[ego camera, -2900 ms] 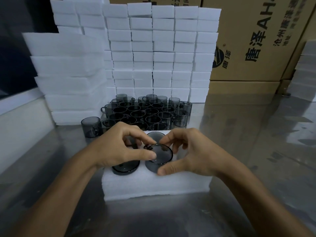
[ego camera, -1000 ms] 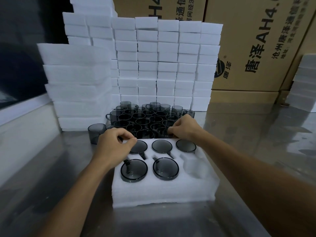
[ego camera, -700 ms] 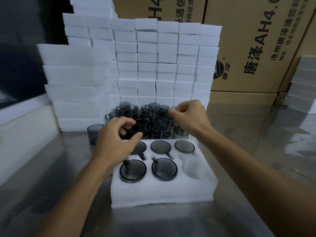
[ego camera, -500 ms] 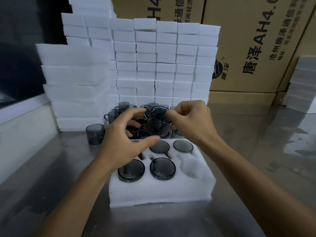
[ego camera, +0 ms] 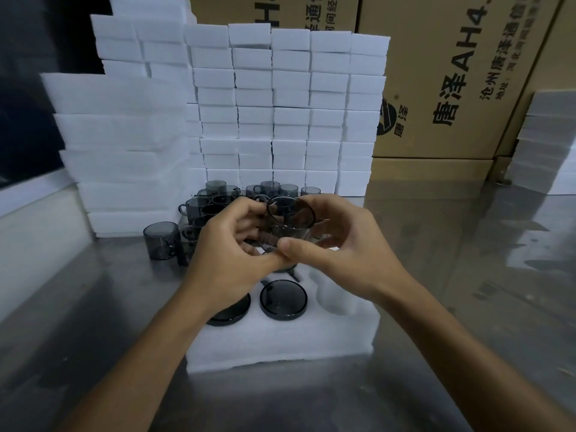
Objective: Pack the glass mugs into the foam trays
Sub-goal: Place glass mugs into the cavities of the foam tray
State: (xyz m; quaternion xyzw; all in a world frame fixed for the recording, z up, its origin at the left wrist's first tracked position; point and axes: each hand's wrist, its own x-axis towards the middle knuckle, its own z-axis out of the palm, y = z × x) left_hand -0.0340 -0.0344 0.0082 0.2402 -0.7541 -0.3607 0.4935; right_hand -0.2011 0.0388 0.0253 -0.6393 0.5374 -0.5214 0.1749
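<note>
- Holding one glass mug [ego camera: 290, 221] in both hands above the foam tray [ego camera: 280, 341]; a second ago the right hand [ego camera: 339, 254] was reaching into the mug cluster [ego camera: 224, 201] and the left hand [ego camera: 230, 260] hovered empty near the tray.
- Left hand now curls its fingers round the mug's left side; right hand grips its right side, thumb across the lower front. The mug sits tilted, rim toward the camera, clear of the foam.
- Judgement: the mug is being turned to suit a pocket; the empty pocket [ego camera: 335, 294] at front right looks the likely seat.
- Two seated mugs show in the front row, one [ego camera: 283, 299] in full; the back row is hidden by the hands.
- Around: a lone mug [ego camera: 161, 240] on the counter [ego camera: 467, 275] left of the cluster, stacked foam [ego camera: 280, 104] behind, cardboard cartons [ego camera: 452, 73] beyond.
- Nothing visibly blocks the empty pocket.
</note>
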